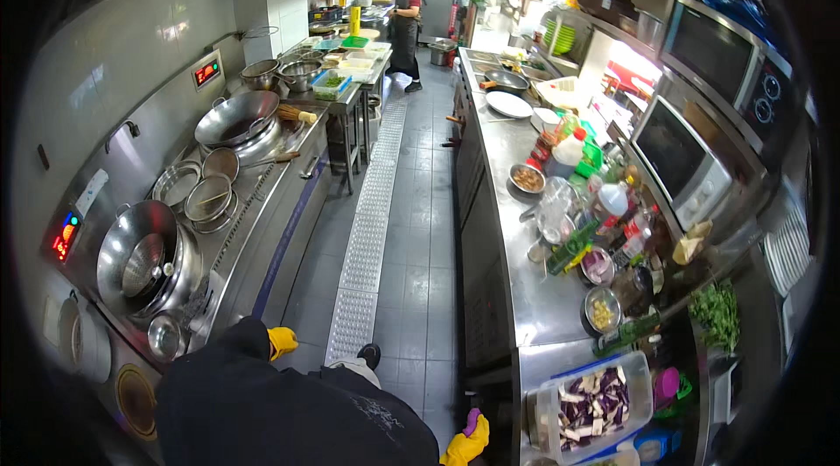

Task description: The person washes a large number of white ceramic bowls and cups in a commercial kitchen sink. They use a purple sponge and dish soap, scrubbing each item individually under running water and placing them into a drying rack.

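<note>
My left hand, in a yellow glove, hangs low beside the front of the left stove counter. Its fingers are too small and bunched to read. My right hand, also in a yellow glove, is down by the right counter's front side. A small purple thing sticks up at this hand, its kind unclear; the fingers look closed around it. Nearest to the right hand on the counter is a clear plastic tub holding cut eggplant. My dark-clothed body hides part of the lower picture.
Two woks and several strainers line the left stove. Bottles, small bowls and a microwave crowd the right side. A metal floor grate runs along the aisle; another person stands far down it.
</note>
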Available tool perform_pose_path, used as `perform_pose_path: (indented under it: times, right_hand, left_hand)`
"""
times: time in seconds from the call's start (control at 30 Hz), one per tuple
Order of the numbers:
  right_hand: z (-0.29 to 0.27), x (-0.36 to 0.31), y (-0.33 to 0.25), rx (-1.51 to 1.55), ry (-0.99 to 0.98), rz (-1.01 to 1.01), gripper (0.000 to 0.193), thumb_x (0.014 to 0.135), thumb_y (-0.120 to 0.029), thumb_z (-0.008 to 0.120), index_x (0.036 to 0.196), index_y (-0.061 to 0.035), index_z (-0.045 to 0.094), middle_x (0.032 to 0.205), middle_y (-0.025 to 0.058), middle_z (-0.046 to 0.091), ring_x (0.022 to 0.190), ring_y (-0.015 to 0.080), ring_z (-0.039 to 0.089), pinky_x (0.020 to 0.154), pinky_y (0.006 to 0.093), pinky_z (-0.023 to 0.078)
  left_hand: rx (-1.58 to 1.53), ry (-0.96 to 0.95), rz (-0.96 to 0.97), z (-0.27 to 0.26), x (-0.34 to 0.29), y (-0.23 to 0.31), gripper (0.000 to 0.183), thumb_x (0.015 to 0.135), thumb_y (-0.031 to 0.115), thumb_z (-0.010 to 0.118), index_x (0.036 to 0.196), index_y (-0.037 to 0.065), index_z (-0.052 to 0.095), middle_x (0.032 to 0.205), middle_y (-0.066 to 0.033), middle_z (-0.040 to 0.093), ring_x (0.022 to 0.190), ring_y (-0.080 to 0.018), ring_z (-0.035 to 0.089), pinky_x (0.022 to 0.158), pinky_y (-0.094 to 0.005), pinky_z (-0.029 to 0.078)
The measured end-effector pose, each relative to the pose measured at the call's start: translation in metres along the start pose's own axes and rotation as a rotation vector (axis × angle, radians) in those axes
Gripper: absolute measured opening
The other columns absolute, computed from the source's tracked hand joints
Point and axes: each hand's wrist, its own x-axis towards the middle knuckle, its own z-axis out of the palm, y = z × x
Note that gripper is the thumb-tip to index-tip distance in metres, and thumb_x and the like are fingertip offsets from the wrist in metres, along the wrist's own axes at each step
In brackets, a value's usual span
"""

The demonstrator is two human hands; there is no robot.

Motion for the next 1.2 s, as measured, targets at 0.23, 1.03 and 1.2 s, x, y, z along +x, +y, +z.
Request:
perform_pose_path:
  times: [0.23,1.03,1.2]
  right_hand:
    - [0.127,0.111,0.006,0.038,0.072,0.184,0.024,0.100,-0.019,0.066,0.105,0.0034,0.074,0.093,0.0143,0.074,0.080,0.0213,0.067,0.075,0.0325,0.052]
    - [0.491,0.717,-0.232,0.545,-0.349,-0.105,0.036,0.102,-0.015,0.049,0.133,-0.0063,0.067,0.094,0.0034,0.068,0.078,0.0129,0.062,0.068,0.0268,0.050]
    - [0.615,0.890,-0.257,0.392,-0.171,-0.440,0.044,0.095,0.003,0.050,0.135,-0.0079,0.066,0.088,0.0026,0.064,0.075,0.0150,0.058,0.070,0.0275,0.048]
  left_hand:
    - [-0.239,0.067,-0.092,-0.070,0.072,0.032,0.040,0.093,0.036,0.060,0.117,0.007,0.074,0.117,-0.0185,0.073,0.113,-0.0368,0.067,0.100,-0.0445,0.052]
    - [-0.365,0.263,-0.185,-0.289,0.330,0.110,0.038,0.092,0.035,0.062,0.114,0.007,0.075,0.112,-0.0193,0.074,0.108,-0.0394,0.068,0.094,-0.0447,0.054]
    - [-0.311,0.106,-0.279,-0.266,0.343,0.090,0.040,0.092,0.040,0.060,0.110,0.007,0.075,0.114,-0.0187,0.072,0.108,-0.0410,0.067,0.092,-0.0465,0.052]
